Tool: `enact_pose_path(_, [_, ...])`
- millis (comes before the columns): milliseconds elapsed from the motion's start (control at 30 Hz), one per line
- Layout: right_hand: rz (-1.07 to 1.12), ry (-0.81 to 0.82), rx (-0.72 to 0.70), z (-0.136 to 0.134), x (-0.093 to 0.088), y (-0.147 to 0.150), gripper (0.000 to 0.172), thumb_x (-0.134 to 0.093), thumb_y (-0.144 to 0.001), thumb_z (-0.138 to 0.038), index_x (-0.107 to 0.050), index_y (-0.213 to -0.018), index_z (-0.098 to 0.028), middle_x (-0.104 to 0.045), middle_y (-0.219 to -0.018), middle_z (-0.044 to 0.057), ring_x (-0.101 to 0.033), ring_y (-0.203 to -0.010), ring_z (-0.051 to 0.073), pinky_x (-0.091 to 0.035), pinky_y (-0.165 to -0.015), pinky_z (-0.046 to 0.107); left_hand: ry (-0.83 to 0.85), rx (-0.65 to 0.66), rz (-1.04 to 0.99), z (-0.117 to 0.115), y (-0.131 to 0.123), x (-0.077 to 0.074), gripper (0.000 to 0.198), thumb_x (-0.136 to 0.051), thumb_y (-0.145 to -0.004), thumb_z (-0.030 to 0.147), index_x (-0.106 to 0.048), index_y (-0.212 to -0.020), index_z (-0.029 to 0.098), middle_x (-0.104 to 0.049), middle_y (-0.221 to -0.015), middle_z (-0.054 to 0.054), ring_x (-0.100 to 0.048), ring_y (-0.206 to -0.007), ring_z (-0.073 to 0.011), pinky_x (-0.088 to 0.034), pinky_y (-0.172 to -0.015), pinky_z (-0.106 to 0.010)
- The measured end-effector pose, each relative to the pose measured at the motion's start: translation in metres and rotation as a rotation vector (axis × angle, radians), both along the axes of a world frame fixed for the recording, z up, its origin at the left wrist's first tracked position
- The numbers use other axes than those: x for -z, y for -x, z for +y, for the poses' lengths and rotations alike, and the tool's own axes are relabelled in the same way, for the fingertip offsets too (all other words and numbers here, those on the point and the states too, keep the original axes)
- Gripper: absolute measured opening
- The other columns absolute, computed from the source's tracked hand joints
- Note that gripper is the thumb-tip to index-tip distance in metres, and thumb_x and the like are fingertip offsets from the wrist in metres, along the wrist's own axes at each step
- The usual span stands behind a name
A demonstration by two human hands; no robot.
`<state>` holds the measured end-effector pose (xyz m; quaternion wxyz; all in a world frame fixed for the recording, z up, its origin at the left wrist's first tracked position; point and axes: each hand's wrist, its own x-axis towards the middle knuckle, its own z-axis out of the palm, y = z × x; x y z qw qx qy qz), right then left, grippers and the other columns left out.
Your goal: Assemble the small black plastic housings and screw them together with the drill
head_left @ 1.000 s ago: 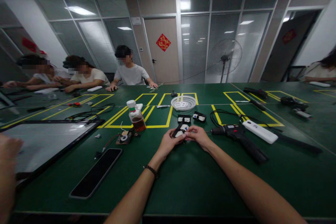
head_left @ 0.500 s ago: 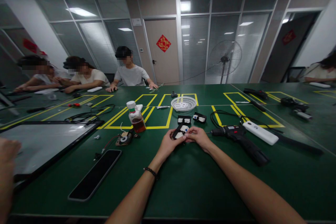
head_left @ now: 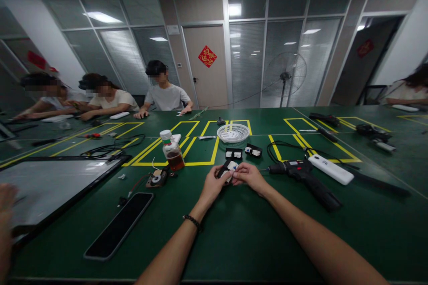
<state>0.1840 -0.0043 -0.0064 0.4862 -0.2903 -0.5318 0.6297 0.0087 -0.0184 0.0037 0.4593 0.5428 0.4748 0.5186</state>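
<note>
My left hand [head_left: 213,185] is closed round a small black piece with a white face [head_left: 230,166], its thumb lying across the face. The fingertips of my right hand [head_left: 251,177] pinch at the right edge of this same piece, close to the left thumb. Exactly what lies between those fingertips is too small to make out. Just beyond my hands, two similar black-and-white pieces rest on the green table, the left one [head_left: 233,153] and the right one [head_left: 253,150]. A black power drill [head_left: 306,176] lies to the right, its bit towards my right hand.
On the left are a phone [head_left: 120,227], a small speaker-like part [head_left: 158,178], a bottle of reddish liquid [head_left: 174,156] and a large framed panel [head_left: 60,187]. Ahead stands a white basket [head_left: 233,132]. A white bar-shaped device [head_left: 330,169] lies right. Another person's hand [head_left: 6,227] enters at left.
Both my hands keep their hold, with the right fingertips shifted slightly on the piece. The other person's hand at the left edge has moved lower and outward. The view has tilted a little.
</note>
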Motion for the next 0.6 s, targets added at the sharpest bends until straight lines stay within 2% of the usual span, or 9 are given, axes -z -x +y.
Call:
enact_pose_path(300, [0.042, 0.036, -0.003, -0.0029, 0.0009, 0.0042, 0.035, -0.079, -0.069, -0.034, -0.057, -0.090, -0.016, -0.070, -0.075, 0.004, -0.071, -0.071, 0.021, -0.059, -0.070, 0.039, -0.091, -0.081, 0.094, 0.0020, 0.0006, 0.0063, 0.053, -0.072, -0.071, 0.048, -0.060, -0.111, 0.015, -0.068, -0.103, -0.012, -0.065, -0.091, -0.0234, -0.052, -0.077, -0.034])
enact_pose_path(600, [0.041, 0.069, -0.018, -0.0073, -0.0059, 0.0048, 0.036, -0.078, -0.070, -0.036, -0.057, -0.092, -0.016, -0.070, -0.078, 0.005, -0.071, -0.073, 0.023, -0.059, -0.071, 0.042, -0.147, -0.147, 0.143, -0.0018, 0.0008, 0.0010, 0.052, -0.072, -0.070, 0.046, -0.060, -0.110, 0.015, -0.068, -0.101, -0.011, -0.064, -0.092, -0.0231, -0.050, -0.082, -0.034])
